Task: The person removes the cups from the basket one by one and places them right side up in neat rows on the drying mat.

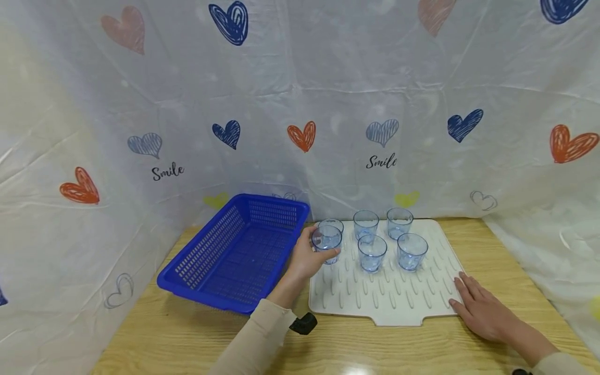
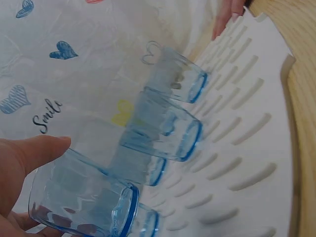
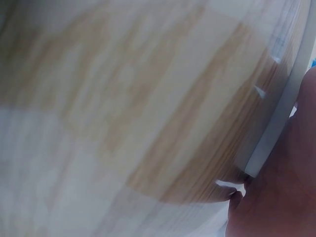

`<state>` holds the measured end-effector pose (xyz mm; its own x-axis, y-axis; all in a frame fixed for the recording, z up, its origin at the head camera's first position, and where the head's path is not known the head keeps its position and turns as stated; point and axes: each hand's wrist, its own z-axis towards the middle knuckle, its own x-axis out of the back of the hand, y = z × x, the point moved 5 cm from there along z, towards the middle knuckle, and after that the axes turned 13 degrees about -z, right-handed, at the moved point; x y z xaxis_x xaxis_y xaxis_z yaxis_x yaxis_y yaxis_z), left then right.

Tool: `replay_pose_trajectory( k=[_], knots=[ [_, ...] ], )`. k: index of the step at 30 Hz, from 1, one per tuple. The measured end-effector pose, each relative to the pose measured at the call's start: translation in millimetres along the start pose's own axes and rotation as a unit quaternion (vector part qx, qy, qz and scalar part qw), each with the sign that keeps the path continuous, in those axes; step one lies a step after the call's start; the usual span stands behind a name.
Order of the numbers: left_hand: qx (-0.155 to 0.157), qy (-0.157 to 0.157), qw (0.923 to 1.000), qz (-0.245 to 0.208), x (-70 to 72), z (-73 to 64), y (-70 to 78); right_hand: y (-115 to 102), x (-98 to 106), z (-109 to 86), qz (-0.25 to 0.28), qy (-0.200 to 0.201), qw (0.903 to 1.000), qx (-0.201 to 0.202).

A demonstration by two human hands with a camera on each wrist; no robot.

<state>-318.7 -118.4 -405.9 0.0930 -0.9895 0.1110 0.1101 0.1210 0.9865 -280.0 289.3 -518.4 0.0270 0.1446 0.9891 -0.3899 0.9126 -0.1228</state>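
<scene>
My left hand (image 1: 307, 255) grips a clear blue-tinted glass (image 1: 326, 240), thumb on one side and fingers on the other. The glass is upright at the left part of a white ridged drying mat (image 1: 389, 297); whether its base touches the mat I cannot tell. In the left wrist view the held glass (image 2: 81, 195) fills the lower left. Right behind it stands another glass (image 1: 334, 224), partly hidden. Several similar glasses, such as the front right one (image 1: 412, 252), stand upright on the mat. My right hand (image 1: 485, 310) rests with extended fingers on the mat's right edge.
A blue plastic basket (image 1: 253, 255) with perforated sides stands left of the mat, close to my left forearm. Both are on a wooden table (image 1: 342, 344). A white curtain (image 1: 337, 62) printed with hearts hangs behind and beside the table.
</scene>
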Motion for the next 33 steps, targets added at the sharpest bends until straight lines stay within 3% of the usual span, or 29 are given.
replay_pose_trajectory(
  k=[8,14,20,28,30,33],
  knots=[
    [0.032,-0.001,0.9995,0.003,-10.8,0.4,-26.6,-8.1,8.7,-4.8,-0.014,0.029,0.9995,0.004],
    [0.03,0.001,0.9993,0.023,-15.7,1.5,-36.9,-10.6,14.2,-10.0,-0.011,-0.008,0.9998,-0.014],
    [0.04,-0.013,0.999,0.018,-21.5,1.1,-43.3,-4.2,10.9,-15.5,-0.006,0.011,0.9998,-0.013],
    [0.047,-0.043,0.9975,0.029,-21.7,-1.3,-38.7,-2.6,16.1,-11.8,-0.025,0.012,0.9996,-0.001],
    [0.032,-0.059,0.9963,0.054,-19.1,-2.9,-32.1,-2.4,19.0,-8.3,-0.023,0.019,0.9995,0.005],
    [-0.006,-0.089,0.9911,0.099,-11.3,-13.0,-17.7,-3.4,21.3,-3.3,-0.011,-0.004,0.9999,0.011]
  ],
)
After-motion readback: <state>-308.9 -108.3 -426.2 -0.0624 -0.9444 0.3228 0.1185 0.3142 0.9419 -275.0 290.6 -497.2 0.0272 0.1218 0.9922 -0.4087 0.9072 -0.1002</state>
